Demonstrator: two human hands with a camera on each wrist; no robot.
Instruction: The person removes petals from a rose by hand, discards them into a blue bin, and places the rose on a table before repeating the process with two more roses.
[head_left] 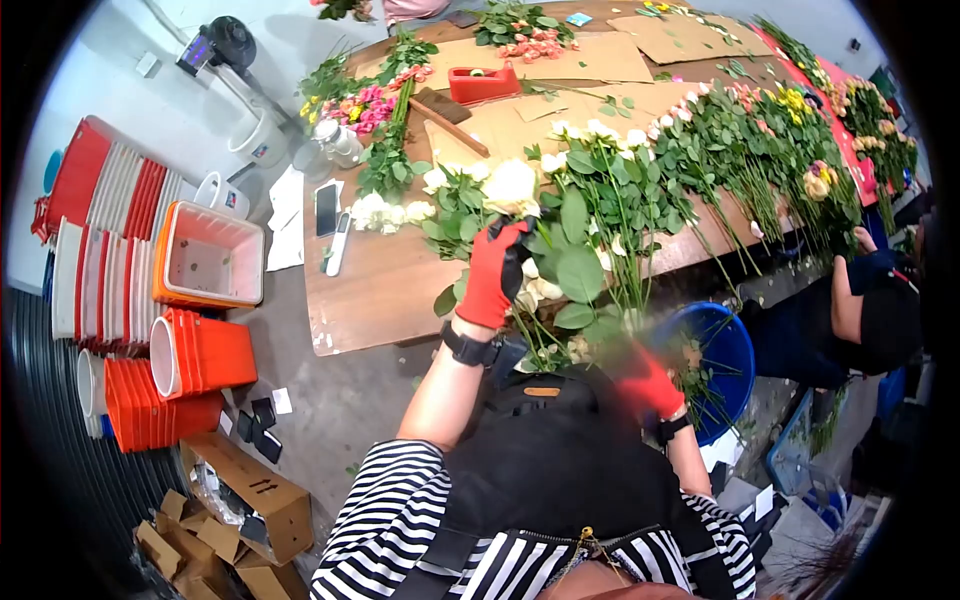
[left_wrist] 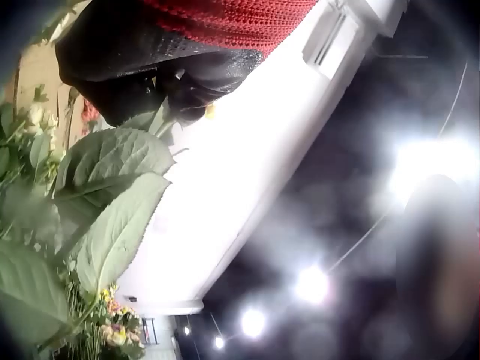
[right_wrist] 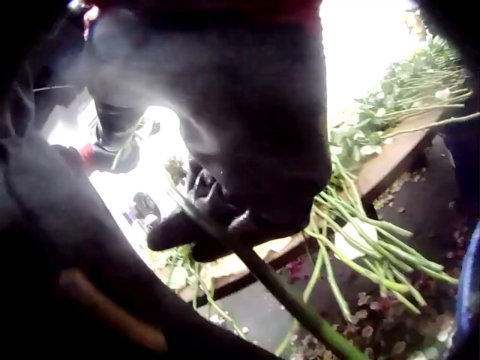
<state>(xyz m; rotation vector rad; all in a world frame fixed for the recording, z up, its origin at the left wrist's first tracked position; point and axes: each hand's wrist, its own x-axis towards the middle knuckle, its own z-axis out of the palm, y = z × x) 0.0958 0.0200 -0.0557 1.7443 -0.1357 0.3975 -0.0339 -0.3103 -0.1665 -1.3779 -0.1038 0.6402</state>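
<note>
In the head view my left hand (head_left: 498, 272), in a red glove with black palm, pinches a stem just below a large white rose (head_left: 511, 187). Broad green leaves (head_left: 580, 274) spread to its right. The left wrist view has the black fingers (left_wrist: 150, 64) curled above large leaves (left_wrist: 124, 229); the grip point is hidden. Lower right in the head view, my right hand (head_left: 648, 385) is blurred. Seen from the right wrist, that hand (right_wrist: 247, 127) has its black fingers bent around a thick green stem (right_wrist: 281, 289), which runs diagonally past the fingertips.
White roses (head_left: 600, 135) and leafy bunches lie along the wooden table (head_left: 375, 290). A blue bucket (head_left: 745, 375) stands by my right hand. On the table are a brush (head_left: 450, 120), a red tape dispenser (head_left: 484, 85) and a phone (head_left: 326, 209). Another person (head_left: 845, 310) stands at right.
</note>
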